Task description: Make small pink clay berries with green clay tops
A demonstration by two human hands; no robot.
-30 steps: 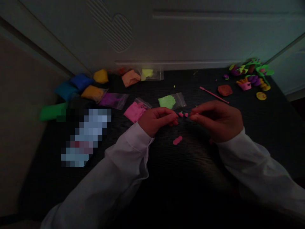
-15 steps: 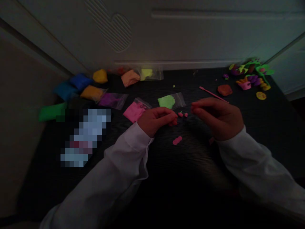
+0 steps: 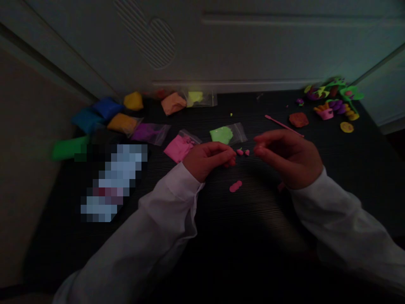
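My left hand (image 3: 209, 160) is closed near the middle of the dark table, its thumb and fingertips pinched together; what they hold, if anything, is hidden. A short gap to the right, my right hand (image 3: 289, 158) is raised over the table with thumb and forefinger curled into a pinch; anything between the tips is too small and dim to make out. Between the hands lie two tiny pink clay pieces, a left one (image 3: 239, 152) and a right one (image 3: 247, 153). Below them is a strip of overlapping flat pink clay discs (image 3: 236, 186). A light-green clay bag (image 3: 221, 135) lies just behind my left hand.
A pink clay bag (image 3: 177, 147) lies beside my left wrist, with several coloured clay packs further left. A blurred-out phone-like object (image 3: 118, 181) lies at left. Behind my right hand are a pink stick (image 3: 283, 125), a reddish-brown lump (image 3: 298, 119) and small clay models (image 3: 325, 112).
My right thumb and forefinger have parted slightly, the thumb shifting down a little. My left hand and the things on the table stay where they were.
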